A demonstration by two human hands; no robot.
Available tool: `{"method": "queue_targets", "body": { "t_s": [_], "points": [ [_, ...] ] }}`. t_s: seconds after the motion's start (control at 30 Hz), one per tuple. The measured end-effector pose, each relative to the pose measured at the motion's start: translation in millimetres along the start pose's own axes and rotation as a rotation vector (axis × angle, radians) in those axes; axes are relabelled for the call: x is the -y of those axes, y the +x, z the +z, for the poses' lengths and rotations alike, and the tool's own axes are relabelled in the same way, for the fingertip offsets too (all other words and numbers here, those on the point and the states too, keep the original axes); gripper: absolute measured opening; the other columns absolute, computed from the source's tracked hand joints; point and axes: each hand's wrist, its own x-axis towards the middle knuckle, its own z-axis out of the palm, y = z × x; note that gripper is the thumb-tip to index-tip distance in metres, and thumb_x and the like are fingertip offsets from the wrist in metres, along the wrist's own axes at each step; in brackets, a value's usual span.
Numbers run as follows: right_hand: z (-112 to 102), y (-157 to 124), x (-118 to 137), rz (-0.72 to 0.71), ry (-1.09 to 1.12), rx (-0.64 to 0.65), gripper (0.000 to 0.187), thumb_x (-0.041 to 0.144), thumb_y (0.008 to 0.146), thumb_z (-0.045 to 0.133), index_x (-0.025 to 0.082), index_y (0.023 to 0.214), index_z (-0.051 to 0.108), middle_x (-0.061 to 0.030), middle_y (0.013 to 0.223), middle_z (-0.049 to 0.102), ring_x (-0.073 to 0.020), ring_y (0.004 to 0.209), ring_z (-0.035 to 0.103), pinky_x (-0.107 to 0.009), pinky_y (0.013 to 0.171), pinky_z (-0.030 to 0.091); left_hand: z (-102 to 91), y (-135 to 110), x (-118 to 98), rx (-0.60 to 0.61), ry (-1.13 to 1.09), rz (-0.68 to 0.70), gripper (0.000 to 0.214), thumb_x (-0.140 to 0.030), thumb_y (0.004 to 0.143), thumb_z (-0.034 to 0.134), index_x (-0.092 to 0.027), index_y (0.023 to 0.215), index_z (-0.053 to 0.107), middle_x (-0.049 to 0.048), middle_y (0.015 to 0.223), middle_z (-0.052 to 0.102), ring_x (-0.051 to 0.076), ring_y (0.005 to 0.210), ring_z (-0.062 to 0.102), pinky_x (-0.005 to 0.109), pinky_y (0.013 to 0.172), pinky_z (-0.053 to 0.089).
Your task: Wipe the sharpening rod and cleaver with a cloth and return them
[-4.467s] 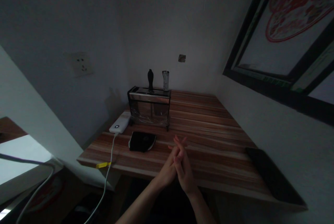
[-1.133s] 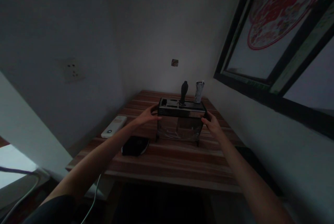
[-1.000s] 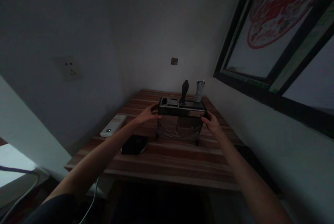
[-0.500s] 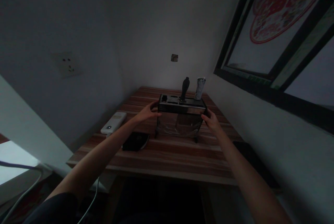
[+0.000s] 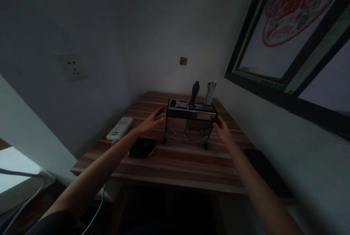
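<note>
A knife rack (image 5: 190,125) with a metal top and clear front stands on the wooden table (image 5: 177,165) near the back corner. A black handle (image 5: 195,92) and a silvery handle (image 5: 210,92) stick up from its top. My left hand (image 5: 151,121) is at the rack's left end, fingers stretched out and just off the metal top. At the right end my right hand (image 5: 222,130) has its fingers spread against the rack's side. Neither hand holds anything.
A white power bank (image 5: 120,131) with a cable (image 5: 100,200) and a black flat object (image 5: 142,147) lie left of the rack. Another dark flat thing (image 5: 264,167) lies by the right wall. A framed picture (image 5: 290,34) hangs there; a wall socket (image 5: 71,68) is on the left.
Both hands went from clasped at the table's front to the ends of the rack, which now stands further right. In the last half second the fingers have loosened from its top.
</note>
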Motion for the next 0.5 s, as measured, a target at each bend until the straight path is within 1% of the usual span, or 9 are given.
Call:
{"method": "queue_targets", "body": {
  "t_s": [0.07,0.13,0.23,0.3,0.37,0.43,0.5],
  "points": [
    [2,-6,9,-0.016,-0.011,-0.012,0.066,0.059,0.068,0.065,0.025,0.123,0.052,-0.0067,0.131,0.053,-0.0236,0.121,0.048,-0.04,0.104,0.036,-6.4,-7,-3,-0.048,0.063,-0.027,0.067,-0.046,0.08,0.055,-0.019,0.137,0.031,0.0118,0.147,0.032,0.024,0.134,0.03,0.041,0.111,0.024],
    [4,-15,17,-0.039,-0.024,-0.057,0.06,0.055,0.074,0.061,0.025,0.126,0.049,-0.0066,0.132,0.051,-0.0221,0.121,0.048,-0.039,0.104,0.035,-14.2,-16,-6,-0.09,0.133,-0.065,0.061,-0.046,0.081,0.053,-0.017,0.132,0.038,0.0126,0.141,0.041,0.024,0.13,0.038,0.041,0.108,0.029],
    [4,-31,27,-0.042,-0.075,-0.258,0.046,0.048,0.078,0.059,0.023,0.118,0.055,-0.0076,0.12,0.058,-0.0224,0.11,0.054,-0.042,0.097,0.041,-27.2,-33,-7,-0.097,0.263,-0.126,0.05,-0.046,0.08,0.053,-0.015,0.12,0.051,0.0109,0.127,0.056,0.023,0.118,0.051,0.039,0.102,0.038],
    [4,-44,31,-0.016,-0.106,-0.376,0.038,0.045,0.078,0.061,0.022,0.108,0.059,-0.0073,0.11,0.062,-0.0223,0.101,0.058,-0.042,0.091,0.044,-35.5,-47,-5,-0.06,0.385,-0.185,0.044,-0.046,0.079,0.052,-0.017,0.113,0.056,0.0087,0.119,0.061,0.023,0.11,0.056,0.036,0.097,0.042],
    [4,-57,34,0.012,-0.108,-0.421,0.032,0.043,0.077,0.061,0.021,0.1,0.062,-0.0063,0.101,0.064,-0.0212,0.094,0.06,-0.04,0.087,0.046,-42.5,-60,-2,0.012,0.531,-0.236,0.04,-0.044,0.079,0.053,-0.018,0.109,0.059,0.0077,0.114,0.063,0.023,0.106,0.057,0.035,0.094,0.043],
    [6,-70,36,0.035,-0.103,-0.41,0.028,0.043,0.077,0.061,0.021,0.093,0.062,-0.0055,0.093,0.065,-0.0204,0.086,0.061,-0.037,0.082,0.048,-47.4,-73,2,0.099,0.639,-0.254,0.039,-0.042,0.079,0.053,-0.018,0.109,0.059,0.008,0.113,0.064,0.024,0.105,0.057,0.034,0.094,0.042],
    [11,-83,38,0.068,-0.121,-0.357,0.026,0.044,0.078,0.059,0.021,0.088,0.063,-0.0053,0.087,0.066,-0.0204,0.081,0.061,-0.035,0.078,0.049,-49.8,-83,7,0.161,0.7,-0.269,0.039,-0.04,0.078,0.055,-0.02,0.111,0.06,0.0077,0.113,0.063,0.024,0.105,0.057,0.034,0.093,0.041]
  ]
}}
